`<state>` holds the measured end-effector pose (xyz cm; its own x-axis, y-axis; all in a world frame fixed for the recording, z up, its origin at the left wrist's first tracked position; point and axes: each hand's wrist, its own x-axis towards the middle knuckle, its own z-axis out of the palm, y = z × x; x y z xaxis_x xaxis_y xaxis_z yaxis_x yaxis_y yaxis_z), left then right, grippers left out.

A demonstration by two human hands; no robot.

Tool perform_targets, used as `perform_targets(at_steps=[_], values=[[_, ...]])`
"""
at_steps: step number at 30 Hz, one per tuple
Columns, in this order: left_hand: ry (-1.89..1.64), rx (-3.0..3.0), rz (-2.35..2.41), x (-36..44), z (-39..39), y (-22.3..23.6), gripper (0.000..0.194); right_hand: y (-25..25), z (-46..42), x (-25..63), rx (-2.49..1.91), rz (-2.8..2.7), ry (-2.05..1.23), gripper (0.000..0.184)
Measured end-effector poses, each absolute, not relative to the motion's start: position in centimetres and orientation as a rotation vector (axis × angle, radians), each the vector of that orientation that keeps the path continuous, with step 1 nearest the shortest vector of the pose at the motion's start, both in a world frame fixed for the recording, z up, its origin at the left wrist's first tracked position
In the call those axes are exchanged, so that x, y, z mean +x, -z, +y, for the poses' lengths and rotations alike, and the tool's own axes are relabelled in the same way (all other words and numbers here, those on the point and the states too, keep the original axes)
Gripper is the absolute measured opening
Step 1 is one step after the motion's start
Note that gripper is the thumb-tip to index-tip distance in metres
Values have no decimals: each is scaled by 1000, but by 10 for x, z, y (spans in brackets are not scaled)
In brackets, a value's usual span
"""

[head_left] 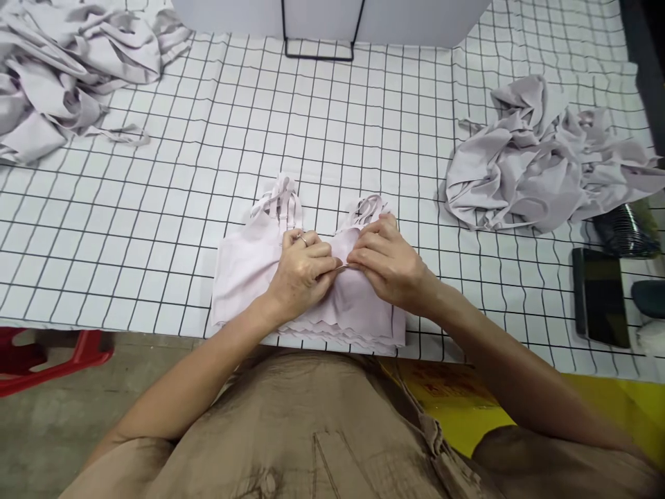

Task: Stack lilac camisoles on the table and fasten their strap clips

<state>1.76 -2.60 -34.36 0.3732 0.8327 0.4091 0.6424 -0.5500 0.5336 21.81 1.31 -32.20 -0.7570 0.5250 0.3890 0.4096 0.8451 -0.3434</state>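
A stack of pale pink bralettes (pixel 249 270) lies flat at the table's front edge, straps bunched at the top and wavy lower hems layered toward me. My left hand (pixel 304 270) rests over the middle of the stack, fingers curled and thumb and forefinger pinching the top bralette near its neckline. Just to its right, my right hand (pixel 389 263) pinches the same bralette, its fingertips close to the left ones. A thin edge of cloth shows between the two pinches. Fingers cover part of the neckline.
Heaps of crumpled mauve-grey garments lie at the far left (pixel 77 69) and on the right (pixel 524 159). A dark phone (pixel 600 298) sits at the right edge. A white panel with a black wire stand (pixel 319 57) is at the back. Below left is a red stool (pixel 62 360).
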Motion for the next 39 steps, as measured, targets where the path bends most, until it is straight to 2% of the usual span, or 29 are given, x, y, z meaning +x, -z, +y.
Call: perform_targets(at_steps=[4, 9, 12, 18, 26, 30, 33, 36, 39], values=[[-934, 2331, 1288, 17, -26, 343, 27, 314, 18, 220, -624, -2744, -311, 38], [-884, 2289, 1312, 15, -25, 345, 16, 299, 58, 228, -657, -2741, -744, 28], [-878, 2282, 1336, 14, -25, 345, 12, 283, 92, 230, -803, -2638, -916, 37], [-873, 2251, 1363, 14, -25, 345, 7, 267, 127, 220, -1017, -2579, -811, 50], [-859, 2266, 1425, 16, -20, 350, 3, 290, 137, 228, -1160, -2555, -709, 41], [-1097, 2275, 1442, 5, -30, 331, 37, 300, 93, 230, -1169, -2357, -700, 25], [-1245, 2353, 1458, -3, -54, 318, 52, 308, 15, 210, -1281, -2231, -532, 41], [-913, 2489, 1447, -11, -81, 323, 64, 323, -61, 190, -1241, -2448, -380, 59], [-481, 2551, 1607, -33, -98, 339, 73, 343, -96, 200, -1339, -2594, -293, 81]])
